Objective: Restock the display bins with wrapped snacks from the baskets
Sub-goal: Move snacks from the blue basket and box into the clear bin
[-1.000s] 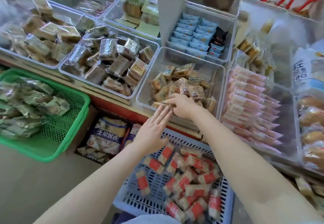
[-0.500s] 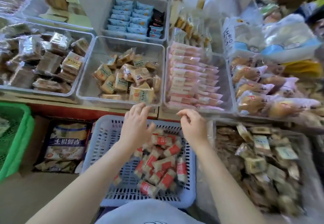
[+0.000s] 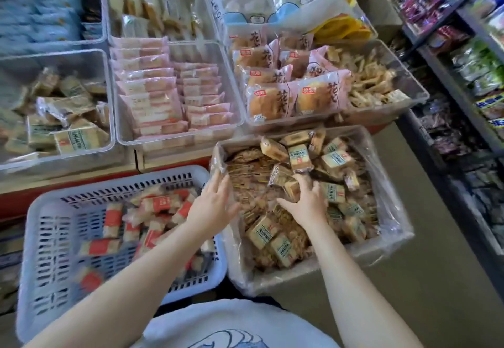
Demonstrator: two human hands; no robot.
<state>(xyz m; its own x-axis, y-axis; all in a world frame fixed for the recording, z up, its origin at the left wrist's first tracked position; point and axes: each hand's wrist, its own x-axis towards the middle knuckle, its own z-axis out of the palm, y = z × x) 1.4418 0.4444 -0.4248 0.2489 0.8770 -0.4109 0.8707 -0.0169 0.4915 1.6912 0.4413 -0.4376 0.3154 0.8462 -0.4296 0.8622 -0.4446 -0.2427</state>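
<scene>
In the plastic-lined box [image 3: 381,241] at four o'clock from the lavender basket [image 3: 41,238], the right hand [image 3: 306,203] has its fingers curled on a tan wrapped snack [image 3: 286,181]; the left hand [image 3: 215,203] lies flat and released over the box's near-left corner. Matching tan packs sit in the clear display bin [image 3: 107,80] at ten o'clock, their likely home. Better to gather several packs at once, with the left hand steadying the liner, and lift clear of its loose plastic. Red-banded snacks [image 3: 158,203] wait in the basket. Pink packs [image 3: 152,102] fill the bin at twelve o'clock, bread rolls [image 3: 272,99] the one at one o'clock; both crowd the carrying path.
</scene>
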